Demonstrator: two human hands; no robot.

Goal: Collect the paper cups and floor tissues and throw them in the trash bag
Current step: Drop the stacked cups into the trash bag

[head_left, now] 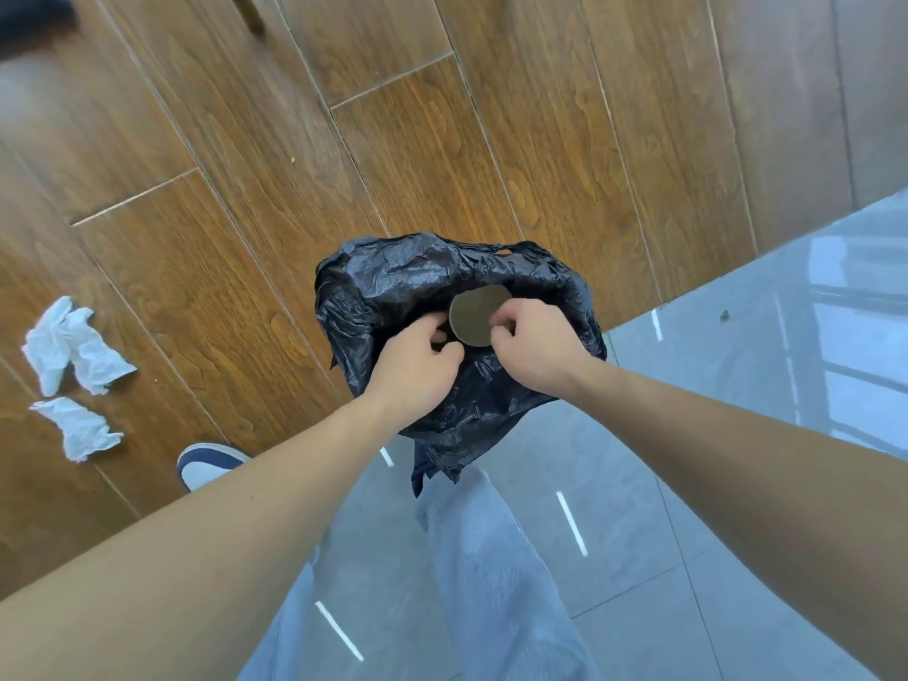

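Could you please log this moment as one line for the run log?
hands: left, right hold trash bag open | paper cup inside | tissues on floor

Floor only: wood-look planks meeting grey tile.

Brown wood-grain floor (pixel 275 154) fills the upper and left frame, planks running diagonally with pale seams. Glossy grey tiles (pixel 737 366) cover the lower right, joined to the wood along a straight diagonal edge. Tiles reflect a bright window frame (pixel 855 336) and short white light streaks (pixel 572 523). No walls or furniture visible.
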